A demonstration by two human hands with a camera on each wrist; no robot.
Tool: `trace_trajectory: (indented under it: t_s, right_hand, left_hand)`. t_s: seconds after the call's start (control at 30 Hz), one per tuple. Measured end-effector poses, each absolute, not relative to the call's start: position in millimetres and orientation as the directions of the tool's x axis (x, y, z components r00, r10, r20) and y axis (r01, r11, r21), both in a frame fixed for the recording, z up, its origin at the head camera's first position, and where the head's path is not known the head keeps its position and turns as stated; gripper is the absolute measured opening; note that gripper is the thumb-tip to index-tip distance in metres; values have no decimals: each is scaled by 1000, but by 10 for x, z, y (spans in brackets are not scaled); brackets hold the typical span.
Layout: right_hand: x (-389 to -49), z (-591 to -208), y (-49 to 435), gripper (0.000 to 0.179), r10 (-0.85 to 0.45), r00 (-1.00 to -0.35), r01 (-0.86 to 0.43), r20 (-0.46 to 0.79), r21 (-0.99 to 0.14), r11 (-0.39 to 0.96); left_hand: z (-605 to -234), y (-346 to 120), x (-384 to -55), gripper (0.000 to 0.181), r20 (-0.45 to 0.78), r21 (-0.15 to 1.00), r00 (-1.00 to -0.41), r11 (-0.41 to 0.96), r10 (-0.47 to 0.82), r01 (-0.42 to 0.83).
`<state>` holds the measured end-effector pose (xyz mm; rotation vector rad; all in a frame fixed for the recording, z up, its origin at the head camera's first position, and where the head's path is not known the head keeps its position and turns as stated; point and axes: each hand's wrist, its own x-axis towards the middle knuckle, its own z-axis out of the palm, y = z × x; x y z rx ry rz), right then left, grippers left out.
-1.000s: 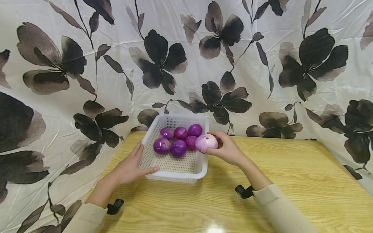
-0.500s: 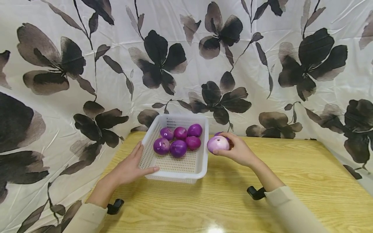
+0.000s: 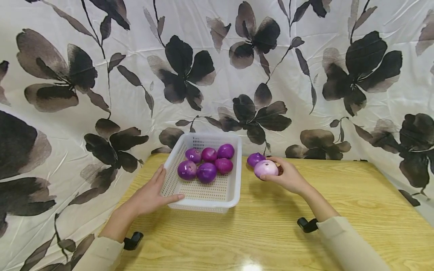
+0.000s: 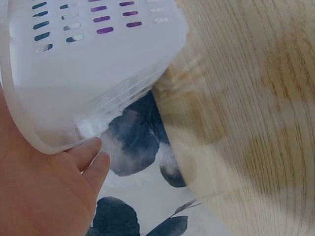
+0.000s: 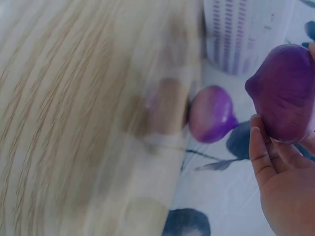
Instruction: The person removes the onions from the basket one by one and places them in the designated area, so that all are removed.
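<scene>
At the white plastic basket [image 3: 203,194], my left hand [image 3: 147,195] holds the left front corner, thumb over the front rim and fingers along the outer side. In the left wrist view its fingertips [image 4: 96,164] lie under the basket's rim. My right hand [image 3: 288,175] grips a pale-topped red onion [image 3: 266,168] between thumb and fingers, right of the basket. The right wrist view shows this onion [image 5: 285,93] raised, its pointed end outward. Just behind it, a second red onion [image 3: 255,159] sits on the table. Several purple onions [image 3: 207,173] lie in the basket.
The wood-grain table [image 3: 339,210] stretches to the right and front. A floral cloth [image 3: 210,67] hangs close behind and along the left and right sides. Black wrist-camera mounts [image 3: 307,224] stick out below both wrists.
My right hand has carried the onion rightward, from over the basket's right rim to beside the other onion, which has come into view. My left hand and the basket stay in place.
</scene>
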<state>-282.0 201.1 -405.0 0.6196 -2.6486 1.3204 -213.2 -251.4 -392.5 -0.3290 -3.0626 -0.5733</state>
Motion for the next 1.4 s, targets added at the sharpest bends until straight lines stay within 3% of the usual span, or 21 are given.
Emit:
trace_trajectory:
  t_s: [0.3, 0.53, 1.03, 1.4]
  right_hand:
    - [-2949, -4143, 2157, 71, -238, -939, -345, 250, -708, 616]
    - [-3088, -4241, 2248, 60, -200, -944, -329, 262, -721, 610]
    - [-3291, -4446, 2487, 85, -94, -976, -209, 197, -718, 664]
    - [-3419, -4508, 2440, 84, -92, -959, -251, 266, -658, 709]
  left_hand:
    - [-3901, -2507, -2156, 124, 48, 351, -977, 912, 207, 211]
    - [-3889, -2497, -2137, 124, 48, 364, -977, 908, 207, 210]
    - [-3865, -2489, -2121, 124, 44, 364, -978, 909, 202, 204]
    - [-3909, -2510, -2126, 124, 37, 365, -979, 910, 199, 199]
